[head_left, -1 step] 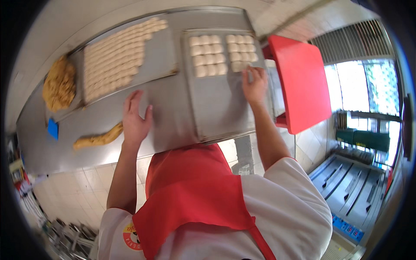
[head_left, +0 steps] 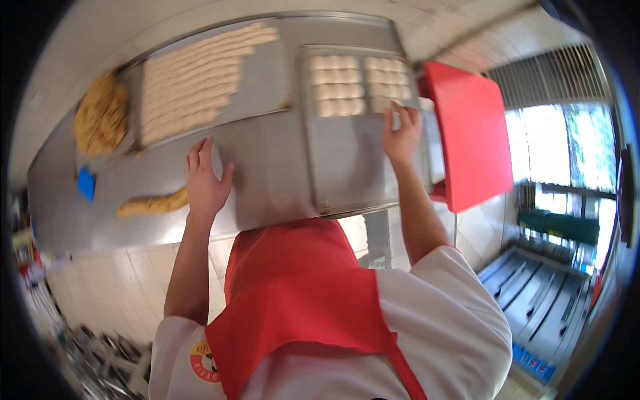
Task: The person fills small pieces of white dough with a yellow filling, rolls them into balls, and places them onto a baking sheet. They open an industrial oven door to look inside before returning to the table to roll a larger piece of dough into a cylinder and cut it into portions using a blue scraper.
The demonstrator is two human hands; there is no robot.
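My left hand [head_left: 208, 183] is held over the metal table, palm down, thumb apart and fingers stretched, with nothing seen in it. Beside its wrist lies a yellowish dough roll [head_left: 152, 205], its right end partly hidden by the hand. My right hand [head_left: 402, 133] reaches over a metal tray [head_left: 347, 167], fingers bent and thumb apart. Its fingertips are at the front edge of the right block of pale dough balls [head_left: 388, 79], hiding that corner. A gap shows between thumb and fingers. To the left on this tray sits another block of dough balls [head_left: 337, 85].
At the far left, a larger tray [head_left: 261, 83] holds many rows of dough pieces [head_left: 190, 83]. Beside it sits a big yellowish dough mass [head_left: 101, 117], with a blue scraper-like piece [head_left: 87, 183] nearer me. A red plastic stool or table [head_left: 470, 133] stands right of the metal table.
The whole view has shifted, so the table and trays appear slightly farther right. My right hand stays at the front edge of the right dough block; my left hand keeps nearly the same pose.
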